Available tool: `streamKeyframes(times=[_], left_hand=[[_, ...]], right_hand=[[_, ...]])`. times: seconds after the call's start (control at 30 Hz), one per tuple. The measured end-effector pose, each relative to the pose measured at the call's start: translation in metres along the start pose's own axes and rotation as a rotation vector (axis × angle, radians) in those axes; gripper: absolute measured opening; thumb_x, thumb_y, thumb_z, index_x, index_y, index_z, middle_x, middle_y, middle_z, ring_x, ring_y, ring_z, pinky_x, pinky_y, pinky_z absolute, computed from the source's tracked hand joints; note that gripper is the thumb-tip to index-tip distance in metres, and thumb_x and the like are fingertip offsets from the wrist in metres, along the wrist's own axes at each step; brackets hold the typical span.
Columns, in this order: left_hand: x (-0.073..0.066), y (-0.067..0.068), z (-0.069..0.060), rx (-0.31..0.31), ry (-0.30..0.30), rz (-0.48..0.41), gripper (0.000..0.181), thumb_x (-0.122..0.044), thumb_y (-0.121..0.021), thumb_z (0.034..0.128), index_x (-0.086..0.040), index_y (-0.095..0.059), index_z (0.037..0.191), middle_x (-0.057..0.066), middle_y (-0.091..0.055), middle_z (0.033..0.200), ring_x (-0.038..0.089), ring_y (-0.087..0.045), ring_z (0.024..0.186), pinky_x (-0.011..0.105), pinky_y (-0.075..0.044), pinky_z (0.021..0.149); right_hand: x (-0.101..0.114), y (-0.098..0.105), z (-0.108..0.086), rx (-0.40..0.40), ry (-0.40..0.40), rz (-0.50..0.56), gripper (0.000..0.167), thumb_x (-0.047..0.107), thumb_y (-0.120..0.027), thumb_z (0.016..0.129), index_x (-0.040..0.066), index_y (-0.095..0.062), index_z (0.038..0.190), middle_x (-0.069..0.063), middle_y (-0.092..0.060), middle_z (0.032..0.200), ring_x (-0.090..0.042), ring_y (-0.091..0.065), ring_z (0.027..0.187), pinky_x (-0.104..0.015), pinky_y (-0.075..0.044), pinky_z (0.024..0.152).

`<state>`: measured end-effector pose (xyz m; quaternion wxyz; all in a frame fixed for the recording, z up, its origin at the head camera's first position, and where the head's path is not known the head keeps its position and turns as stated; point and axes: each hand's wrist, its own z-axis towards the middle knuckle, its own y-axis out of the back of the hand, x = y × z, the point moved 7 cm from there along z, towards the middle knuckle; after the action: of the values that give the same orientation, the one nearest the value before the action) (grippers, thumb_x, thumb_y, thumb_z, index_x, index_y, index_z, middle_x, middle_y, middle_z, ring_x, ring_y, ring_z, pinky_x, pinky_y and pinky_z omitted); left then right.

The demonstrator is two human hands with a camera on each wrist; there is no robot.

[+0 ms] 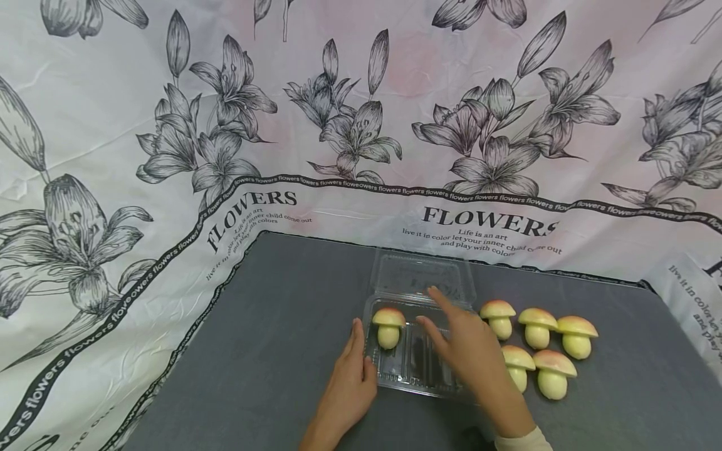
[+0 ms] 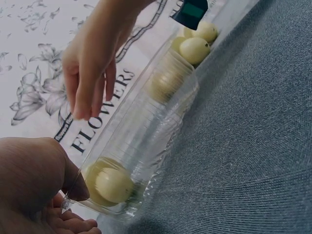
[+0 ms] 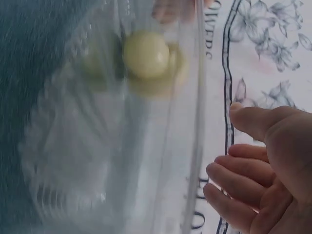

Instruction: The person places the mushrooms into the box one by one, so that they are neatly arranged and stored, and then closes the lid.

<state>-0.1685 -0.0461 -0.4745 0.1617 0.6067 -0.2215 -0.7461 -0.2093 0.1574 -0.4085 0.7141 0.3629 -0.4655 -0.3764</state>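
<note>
A clear plastic container [image 1: 406,389] lies with its lid [image 1: 406,274] folded back. One mushroom-shaped piece [image 1: 388,336], yellow with a reddish cap, stands in its left compartment. My left hand [image 1: 345,387] is at the container's left side; in the left wrist view the left hand [image 2: 31,183] pinches the rim between thumb and fingers. Over the right part of the container hovers my right hand [image 1: 476,354], thumb and forefinger apart. In the right wrist view nothing is in the right hand [image 3: 270,163], its fingers loosely bent beside the container wall [image 3: 195,122].
Several more mushroom-shaped pieces [image 1: 553,382] stand in two rows on the grey table [image 1: 271,326], right of the container and close to my right hand. A white flower-printed cloth [image 1: 350,207] hangs behind and along the left side.
</note>
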Motion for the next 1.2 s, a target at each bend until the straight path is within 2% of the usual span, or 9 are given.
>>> streamKeyframes(times=[0.27,0.33,0.43,0.57,0.67,0.93,1.03,1.17,1.2], left_hand=[[0.003,-0.001,0.0,-0.004,0.009,0.001,0.07,0.001,-0.05,0.1037,0.005,-0.019,0.166,0.025,-0.024,0.17,0.035,-0.032,0.154,0.057,-0.034,0.119],[0.003,-0.001,0.0,-0.008,0.01,0.003,0.07,0.001,-0.05,0.1037,0.005,-0.019,0.166,0.024,-0.025,0.17,0.035,-0.032,0.154,0.057,-0.034,0.119],[0.002,0.0,0.001,-0.015,0.007,0.01,0.07,0.001,-0.05,0.1036,0.005,-0.02,0.166,0.024,-0.026,0.17,0.035,-0.033,0.153,0.057,-0.034,0.119],[0.003,-0.001,0.001,-0.012,0.008,0.012,0.07,0.001,-0.05,0.1038,0.004,-0.019,0.166,0.024,-0.026,0.17,0.036,-0.033,0.153,0.057,-0.034,0.119],[0.004,-0.002,0.001,-0.008,0.012,0.012,0.07,0.001,-0.05,0.1038,0.004,-0.019,0.166,0.025,-0.026,0.17,0.036,-0.033,0.153,0.057,-0.034,0.119],[0.004,-0.002,0.001,-0.008,0.015,0.016,0.07,0.0,-0.051,0.1036,0.005,-0.02,0.166,0.025,-0.026,0.17,0.034,-0.032,0.154,0.056,-0.033,0.12],[0.003,-0.001,0.001,-0.013,0.007,0.018,0.07,0.0,-0.051,0.1033,0.005,-0.02,0.166,0.025,-0.027,0.169,0.035,-0.034,0.153,0.057,-0.035,0.119],[0.003,-0.002,0.001,-0.009,0.006,0.011,0.07,0.002,-0.05,0.1029,0.006,-0.019,0.166,0.026,-0.027,0.169,0.031,-0.044,0.146,0.056,-0.041,0.114],[0.003,-0.002,0.001,-0.006,0.009,0.009,0.07,0.002,-0.05,0.1029,0.006,-0.019,0.166,0.026,-0.026,0.17,0.03,-0.046,0.143,0.056,-0.041,0.113]], right_hand=[[-0.022,0.013,-0.004,0.034,-0.039,0.03,0.063,0.041,-0.069,0.103,0.021,-0.05,0.159,0.007,-0.041,0.052,-0.01,-0.036,0.041,-0.031,-0.035,0.044],[-0.027,0.018,-0.004,0.033,-0.042,0.025,0.062,0.042,-0.067,0.104,0.02,-0.05,0.159,0.005,-0.046,0.055,-0.011,-0.041,0.044,-0.033,-0.038,0.047],[-0.032,0.027,-0.005,0.005,-0.031,0.02,0.061,0.042,-0.067,0.104,0.016,-0.052,0.158,-0.007,-0.069,0.075,-0.016,-0.056,0.053,-0.041,-0.049,0.054],[-0.043,0.035,-0.009,-0.007,-0.048,0.025,0.062,0.044,-0.067,0.104,0.016,-0.052,0.157,-0.013,-0.072,0.085,-0.016,-0.053,0.052,-0.04,-0.048,0.055],[-0.052,0.038,-0.014,0.015,-0.085,0.037,0.063,0.046,-0.066,0.104,0.019,-0.05,0.16,-0.002,-0.055,0.064,-0.013,-0.038,0.045,-0.033,-0.037,0.049],[-0.076,0.051,-0.028,0.006,-0.112,0.012,0.063,0.043,-0.065,0.105,0.015,-0.05,0.159,0.005,-0.041,0.057,-0.012,-0.039,0.048,-0.031,-0.035,0.05],[-0.086,0.056,-0.032,-0.003,-0.122,-0.008,0.062,0.042,-0.066,0.105,0.013,-0.051,0.158,-0.007,-0.057,0.072,-0.016,-0.044,0.055,-0.035,-0.038,0.056],[-0.098,0.063,-0.039,-0.016,-0.123,0.0,0.061,0.04,-0.067,0.105,0.012,-0.053,0.156,-0.025,-0.071,0.121,-0.025,-0.061,0.067,-0.046,-0.048,0.062],[-0.1,0.065,-0.041,-0.023,-0.122,0.002,0.06,0.039,-0.068,0.104,0.012,-0.053,0.156,-0.024,-0.072,0.119,-0.023,-0.061,0.065,-0.045,-0.049,0.061]])
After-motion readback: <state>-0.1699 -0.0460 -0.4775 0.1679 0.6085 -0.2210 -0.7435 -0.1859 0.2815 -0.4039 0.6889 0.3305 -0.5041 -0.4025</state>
